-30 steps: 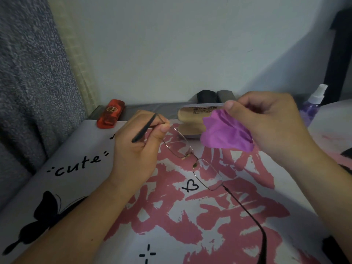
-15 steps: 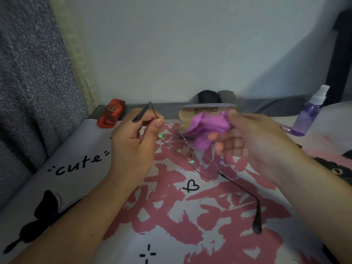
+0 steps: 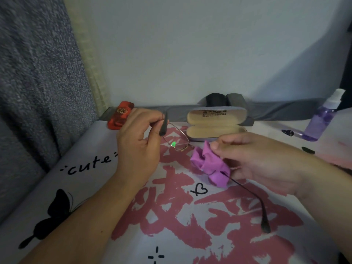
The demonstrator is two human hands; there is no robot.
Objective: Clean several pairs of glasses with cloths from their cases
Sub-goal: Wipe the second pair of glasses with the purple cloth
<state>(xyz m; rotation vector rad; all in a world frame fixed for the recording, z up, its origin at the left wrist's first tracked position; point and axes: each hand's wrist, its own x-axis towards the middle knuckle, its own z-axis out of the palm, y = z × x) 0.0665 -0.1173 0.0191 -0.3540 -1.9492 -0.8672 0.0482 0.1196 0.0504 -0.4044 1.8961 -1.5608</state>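
Left hand pinches glasses temple; right hand grips purple cloth over lens.

Head view, downward, close over hands

Dim, bluish light, soft overall blur, wide-angle bending at edges, green glint on glasses.

Two hands, left & right, one pr glasses, one purple cloth, one open case, one red case, one spray btl were out.
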